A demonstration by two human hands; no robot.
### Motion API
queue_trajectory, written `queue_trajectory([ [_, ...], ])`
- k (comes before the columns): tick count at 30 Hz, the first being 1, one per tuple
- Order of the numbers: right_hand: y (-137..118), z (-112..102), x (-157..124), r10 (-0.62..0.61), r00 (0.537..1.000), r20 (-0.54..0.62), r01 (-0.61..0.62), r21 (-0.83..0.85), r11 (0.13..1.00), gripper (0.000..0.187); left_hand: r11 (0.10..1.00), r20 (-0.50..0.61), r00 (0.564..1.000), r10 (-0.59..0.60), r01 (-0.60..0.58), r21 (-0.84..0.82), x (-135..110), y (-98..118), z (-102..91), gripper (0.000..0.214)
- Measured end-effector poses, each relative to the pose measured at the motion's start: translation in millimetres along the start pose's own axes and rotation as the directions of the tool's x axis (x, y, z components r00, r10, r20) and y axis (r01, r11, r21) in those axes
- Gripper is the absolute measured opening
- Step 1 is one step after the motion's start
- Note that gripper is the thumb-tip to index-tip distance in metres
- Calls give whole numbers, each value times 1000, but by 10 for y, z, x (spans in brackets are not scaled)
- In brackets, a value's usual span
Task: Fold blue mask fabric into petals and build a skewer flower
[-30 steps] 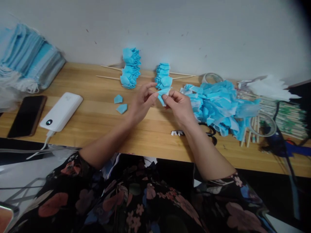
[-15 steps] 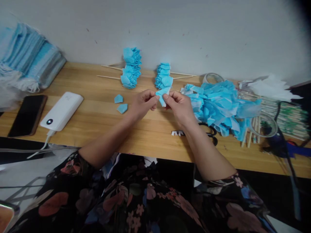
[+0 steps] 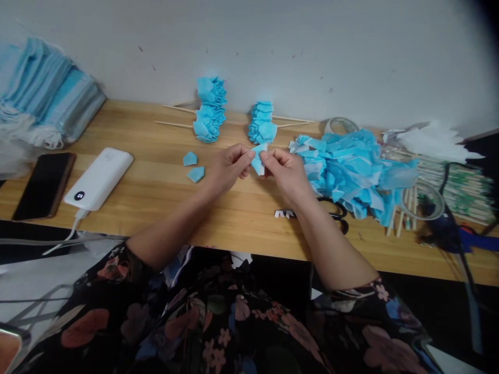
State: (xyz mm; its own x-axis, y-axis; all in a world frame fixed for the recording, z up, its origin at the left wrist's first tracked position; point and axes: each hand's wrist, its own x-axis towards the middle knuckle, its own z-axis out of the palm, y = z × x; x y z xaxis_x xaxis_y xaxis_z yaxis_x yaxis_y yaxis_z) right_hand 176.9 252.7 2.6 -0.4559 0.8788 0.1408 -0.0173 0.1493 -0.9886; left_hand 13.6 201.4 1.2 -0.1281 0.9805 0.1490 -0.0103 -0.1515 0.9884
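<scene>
Over the tabletop (image 3: 234,221), the left hand (image 3: 233,165) and right hand (image 3: 287,170) pinch opposite sides of a small blue cloth piece (image 3: 258,161), apparently to keep it steady.

A small piece of blue cloth (image 3: 257,162) sits between the left grip (image 3: 228,167) and the right grip (image 3: 287,170), pinched at both sides. It is thin and soft-looking, light blue on the face turned up, with a whitish strip down the side next to the right grip. Its outline is roughly a wedge, with a fold appearing to run along that pale side. The left thumb meets its left edge; the right thumb presses on it near the pale strip. The lower end sticks out below both thumbs, tilted; the fingers hide its underside.
</scene>
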Motion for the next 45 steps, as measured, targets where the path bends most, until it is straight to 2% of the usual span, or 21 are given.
queue_trajectory([
  [5, -72, 26, -16, -3, 1000, 4, 3, 63, 998, 61, 1000, -9, 1000, -19, 19, -1, -1, 23, 4, 38],
  [12, -37, 24, 1, -21, 1000, -4, 21, -26, 999, 54, 999, -18, 999, -39, 39, 2, -2, 27, 13, 36],
  [21, 0, 18, 2, -29, 1000, -2, 29, 16, 999, 53, 996, -58, 996, -65, 61, -66, -4, -2, 0, 25],
  [27, -3, 20, 3, -3, 999, -41, 7, 97, 995, 50, 994, 11, 996, -91, 92, -67, 0, 6, -12, 26],
  [33, 6, 7, 13, -15, 995, -103, 22, 73, 997, 37, 993, 21, 994, -105, 106, -59, 5, 7, 22, 25],
  [38, 15, 5, 15, -77, 988, -132, 79, 9, 997, 24, 985, 27, 990, -135, 137, -103, -20, 26, 34, 27],
  [42, 10, 7, 12, -117, 985, -129, 120, 18, 993, 20, 981, 29, 989, -148, 150, -121, -28, 37, 33, 27],
  [45, 13, 10, 13, -95, 986, -136, 101, 32, 994, 20, 981, 34, 988, -149, 152, -123, -20, 36, 33, 27],
])
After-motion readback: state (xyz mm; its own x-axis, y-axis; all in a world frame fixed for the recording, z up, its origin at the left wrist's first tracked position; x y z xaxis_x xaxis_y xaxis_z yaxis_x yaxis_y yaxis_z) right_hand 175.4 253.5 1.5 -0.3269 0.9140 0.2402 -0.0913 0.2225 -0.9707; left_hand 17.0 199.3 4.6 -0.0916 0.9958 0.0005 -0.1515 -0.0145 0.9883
